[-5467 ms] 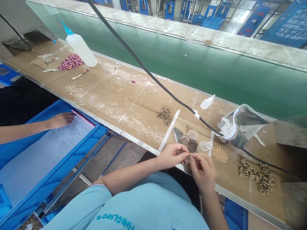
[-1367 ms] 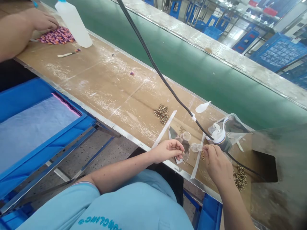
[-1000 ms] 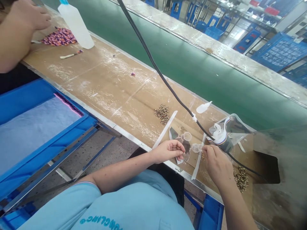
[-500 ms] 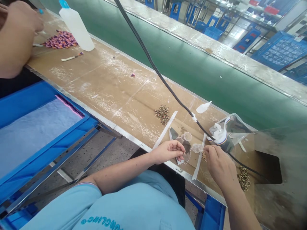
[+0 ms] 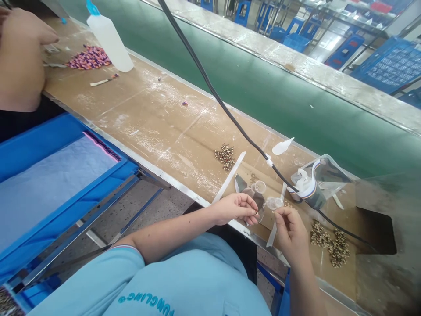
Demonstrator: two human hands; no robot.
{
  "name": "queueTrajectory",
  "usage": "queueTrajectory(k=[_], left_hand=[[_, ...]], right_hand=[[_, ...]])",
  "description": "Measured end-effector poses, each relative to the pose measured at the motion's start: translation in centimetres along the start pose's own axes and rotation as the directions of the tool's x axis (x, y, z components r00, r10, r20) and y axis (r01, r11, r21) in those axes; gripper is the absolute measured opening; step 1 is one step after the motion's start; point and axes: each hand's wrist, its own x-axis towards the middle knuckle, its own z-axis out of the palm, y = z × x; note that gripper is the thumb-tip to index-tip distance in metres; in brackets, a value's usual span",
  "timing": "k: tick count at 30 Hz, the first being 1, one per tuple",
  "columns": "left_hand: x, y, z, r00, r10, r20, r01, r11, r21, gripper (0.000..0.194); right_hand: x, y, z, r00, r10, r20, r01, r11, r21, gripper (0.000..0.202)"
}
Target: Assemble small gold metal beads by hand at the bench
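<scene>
My left hand [image 5: 239,209] is closed in a pinch on a small brass-coloured piece [image 5: 256,213] at its fingertips. Just to its right, my right hand [image 5: 291,228] is pinched too; whatever its fingertips hold is too small to make out. Beyond the hands stand two small clear cups, one round cup [image 5: 259,187] and another cup [image 5: 273,202] close to the right fingertips. A grey scrap of film [image 5: 241,183] lies beside the left hand. Small brass-coloured parts form a pile [image 5: 224,156] to the left and heaps [image 5: 338,248] right of my right wrist.
A black cable [image 5: 213,90] hangs across the bench. A bag-lined container [image 5: 311,188] stands at the right. White strips of tape [image 5: 229,177] mark the brown bench top [image 5: 148,118]. Farther left are a white bottle [image 5: 110,41], pink-purple pieces [image 5: 88,58], a blue tray [image 5: 69,125] and a co-worker's arm [image 5: 21,66].
My right hand has drawn left and slightly down, uncovering more of the brass-coloured heap beside it. My left hand keeps its pinch in nearly the same place. The whole view has shifted slightly.
</scene>
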Motion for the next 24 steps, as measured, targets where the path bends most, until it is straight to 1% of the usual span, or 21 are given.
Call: queueTrajectory(k=[3,6,10,16,21,24], left_hand=[[0.0,0.0,0.1,0.999,-0.039,0.008,0.039,0.999,-0.032,0.048],[0.0,0.1,0.0,0.998,-0.062,0.014,0.063,0.997,-0.045,0.048],[-0.1,0.3,-0.2,0.995,-0.092,0.028,0.093,0.995,-0.048,0.045],[0.0,0.4,-0.4,0.992,-0.119,0.036,0.120,0.992,-0.038,0.038],[-0.2,0.6,-0.3,0.993,-0.113,0.040,0.114,0.993,-0.025,0.038],[-0.3,0.7,-0.2,0.994,-0.102,0.035,0.102,0.995,-0.013,0.040]], right_hand=[[-0.6,-0.3,0.9,0.998,0.064,0.018,-0.066,0.994,0.092,0.019],[-0.8,-0.5,1.5,0.998,0.064,0.015,-0.065,0.992,0.112,0.020],[-0.8,-0.7,1.9,1.000,0.007,-0.003,-0.006,0.997,0.078,0.022],[-0.8,-1.1,1.9,0.986,-0.166,-0.009,0.165,0.986,-0.033,0.015],[-0.9,-1.2,1.9,0.984,-0.179,0.023,0.179,0.983,-0.043,0.012],[-0.9,-1.2,1.8,0.984,-0.179,-0.001,0.179,0.983,-0.028,0.012]])
